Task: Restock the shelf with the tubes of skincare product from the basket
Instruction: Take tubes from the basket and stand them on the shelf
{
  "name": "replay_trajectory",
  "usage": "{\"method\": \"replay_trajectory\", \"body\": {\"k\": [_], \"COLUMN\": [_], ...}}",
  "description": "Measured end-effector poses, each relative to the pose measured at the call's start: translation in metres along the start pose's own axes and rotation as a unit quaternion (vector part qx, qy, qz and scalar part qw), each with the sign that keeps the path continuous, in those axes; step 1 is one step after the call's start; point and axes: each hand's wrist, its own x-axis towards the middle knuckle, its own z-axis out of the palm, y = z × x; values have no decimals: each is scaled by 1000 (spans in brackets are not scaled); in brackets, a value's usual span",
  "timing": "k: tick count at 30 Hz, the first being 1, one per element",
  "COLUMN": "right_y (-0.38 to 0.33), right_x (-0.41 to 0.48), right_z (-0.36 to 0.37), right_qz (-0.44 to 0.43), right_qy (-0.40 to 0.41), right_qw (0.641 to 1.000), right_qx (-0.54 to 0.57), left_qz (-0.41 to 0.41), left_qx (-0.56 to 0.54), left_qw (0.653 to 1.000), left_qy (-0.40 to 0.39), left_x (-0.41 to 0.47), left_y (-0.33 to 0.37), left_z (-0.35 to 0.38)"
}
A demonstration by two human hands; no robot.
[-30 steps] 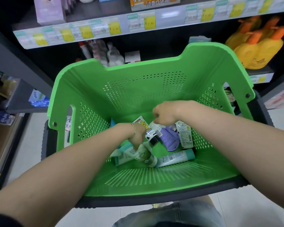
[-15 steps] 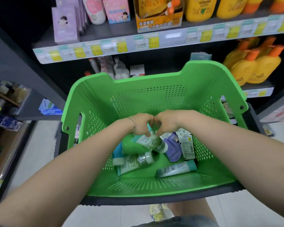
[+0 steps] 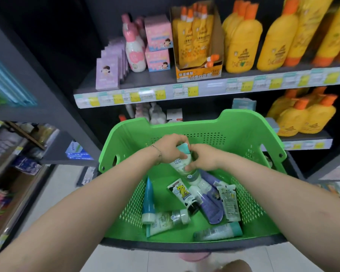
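A green perforated basket (image 3: 243, 132) stands in front of me below the shelf (image 3: 185, 91). Both hands hold one white tube with a teal end (image 3: 182, 162) above the basket's middle, cap pointing down. My left hand (image 3: 169, 148) grips its upper end and my right hand (image 3: 202, 158) pinches its side. Several more tubes lie on the basket floor: a blue one (image 3: 148, 199), a white one with a yellow cartoon (image 3: 180, 191), a purple one (image 3: 212, 205), a white sachet-like one (image 3: 229, 201) and a teal-ended one (image 3: 218, 231).
The upper shelf carries lilac boxes (image 3: 108, 73), a pink-topped bottle (image 3: 134, 54), pink boxes (image 3: 158, 44), an orange display carton (image 3: 197, 46) and yellow bottles (image 3: 241, 42). More yellow bottles (image 3: 302, 116) stand on the lower shelf at right. A second shelving unit (image 3: 18, 134) lines the left.
Both hands have risen out of the pile with one white tube held between them. The view has tilted upward, so the upper shelf's products now show.
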Motion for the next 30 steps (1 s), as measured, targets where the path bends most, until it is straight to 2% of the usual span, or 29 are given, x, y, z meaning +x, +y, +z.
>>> {"method": "replay_trajectory", "body": {"k": [9,13,16,21,24,30], "right_y": [-18,-28,-40,-67,-84,-118], "right_x": [-4,-16,-28,-57,-74,-100], "right_z": [-30,-55,-74,-102,-118,-153], "right_qz": [-22,-46,-64,-88,-101,-104], "right_qy": [103,137,153,149,167,218], "right_qw": [985,978,972,970,969,957], "right_qx": [137,153,167,169,153,159], "left_qz": [49,40,43,54,90,106], "left_qx": [-36,-90,-176,-249,-247,-206], "left_qw": [991,989,978,955,955,959], "left_qy": [120,112,107,153,139,163], "left_x": [-16,-22,-22,-25,-30,-40], "left_y": [10,19,25,44,56,77], "left_z": [-48,-64,-74,-92,-108,-140]}}
